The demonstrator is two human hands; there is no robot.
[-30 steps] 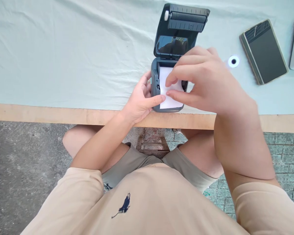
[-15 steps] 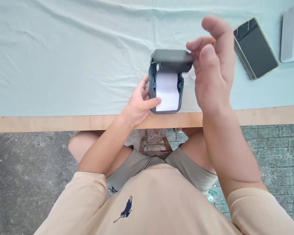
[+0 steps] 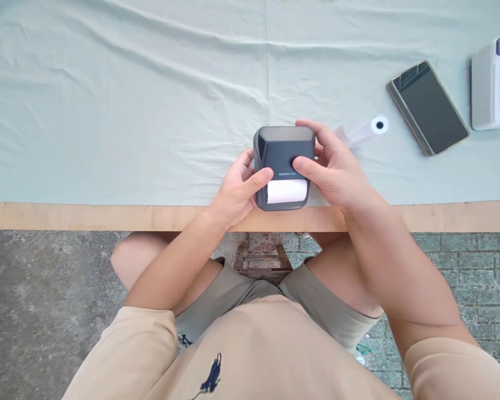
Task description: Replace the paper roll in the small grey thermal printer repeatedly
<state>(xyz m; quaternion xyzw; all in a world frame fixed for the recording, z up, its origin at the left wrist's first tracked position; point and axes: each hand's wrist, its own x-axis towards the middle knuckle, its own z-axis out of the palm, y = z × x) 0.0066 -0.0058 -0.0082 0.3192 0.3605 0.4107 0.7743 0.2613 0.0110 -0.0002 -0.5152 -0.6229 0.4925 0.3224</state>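
- Likely light, stiff: dark printer (image 3: pixel 282 158); smooth, may slip.
- Left hand (image 3: pixel 236 191), right hand (image 3: pixel 338 173) clasp opposite sides, thumbs on top.
- Best hold: sides, off paper (image 3: pixel 287 191).

A cloth-covered table (image 3: pixel 129 128) bears a paper roll (image 3: pixel 363 133), phone (image 3: pixel 431 108) and box (image 3: pixel 483 89).

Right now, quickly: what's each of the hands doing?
Left hand: closed on the printer, gripping its left side, thumb on top.
Right hand: closed on the printer's right side, thumb on top.
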